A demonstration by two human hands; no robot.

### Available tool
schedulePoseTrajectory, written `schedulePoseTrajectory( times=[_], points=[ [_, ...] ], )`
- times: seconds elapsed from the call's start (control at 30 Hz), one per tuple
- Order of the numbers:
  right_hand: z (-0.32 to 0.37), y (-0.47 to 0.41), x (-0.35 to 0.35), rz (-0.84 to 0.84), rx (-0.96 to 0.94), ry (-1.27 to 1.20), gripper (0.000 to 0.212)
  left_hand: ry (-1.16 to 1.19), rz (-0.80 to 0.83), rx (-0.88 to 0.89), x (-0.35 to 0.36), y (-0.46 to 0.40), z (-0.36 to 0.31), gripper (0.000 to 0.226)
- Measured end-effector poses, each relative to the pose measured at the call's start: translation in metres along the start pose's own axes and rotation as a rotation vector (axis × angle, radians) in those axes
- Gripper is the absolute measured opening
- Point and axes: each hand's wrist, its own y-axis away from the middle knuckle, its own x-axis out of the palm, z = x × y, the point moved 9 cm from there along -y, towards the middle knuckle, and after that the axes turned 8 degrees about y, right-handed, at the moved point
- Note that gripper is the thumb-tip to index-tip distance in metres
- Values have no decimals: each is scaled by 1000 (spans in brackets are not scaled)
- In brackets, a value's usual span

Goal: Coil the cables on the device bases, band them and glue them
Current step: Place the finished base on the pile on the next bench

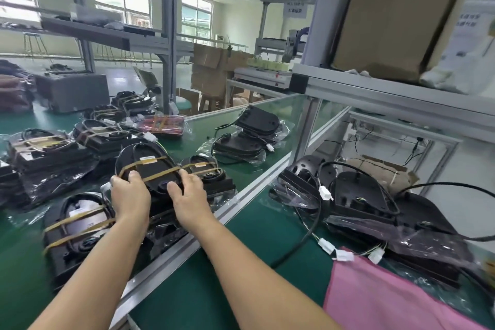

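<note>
A black oval device base (150,166) with its cable coiled round the rim and two tan rubber bands across it is tilted up over a stack of bases. My left hand (131,197) grips its near left edge, and my right hand (188,195) grips its near right edge. Another banded base (77,222) lies flat to the lower left. Behind the held one sits a further banded base (206,169). Unbanded bases with loose cables (356,195) lie in plastic bags on the right side of the bench.
Stacks of banded bases (48,150) fill the left of the green mat. An aluminium rail (187,244) divides the bench. Two unbanded bases (251,128) sit further back. A pink cloth (388,295) lies at the lower right, under a shelf frame holding a cardboard box (393,16).
</note>
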Motion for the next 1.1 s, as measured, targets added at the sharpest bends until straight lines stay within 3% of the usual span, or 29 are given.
schedulePoseTrajectory(
  times=[0.2, 0.43, 0.63, 0.8, 0.9, 1.0, 1.1],
  points=[
    [9, -5, 11, 73, -84, 270, 52, -184, -16, 7, -3, -2, 5, 57],
    [6, -2, 7, 134, -120, 451, 57, -468, 33, 219, 5, 2, -13, 54],
    [10, -1, 4, 183, -136, 529, 72, -574, 56, 184, 3, 5, -11, 54],
    [5, 5, -3, 205, -157, 614, 80, -759, 215, 137, 9, -5, -9, 70],
    [4, 8, -14, 164, -133, 609, 78, -787, 204, 108, 3, -2, -8, 76],
    [-7, 11, -38, 101, -50, 528, 66, -797, 105, 316, 10, 23, -33, 70],
    [-26, 19, -77, -4, 44, 471, 58, -654, 202, 614, 47, 71, -61, 58]
  ],
)
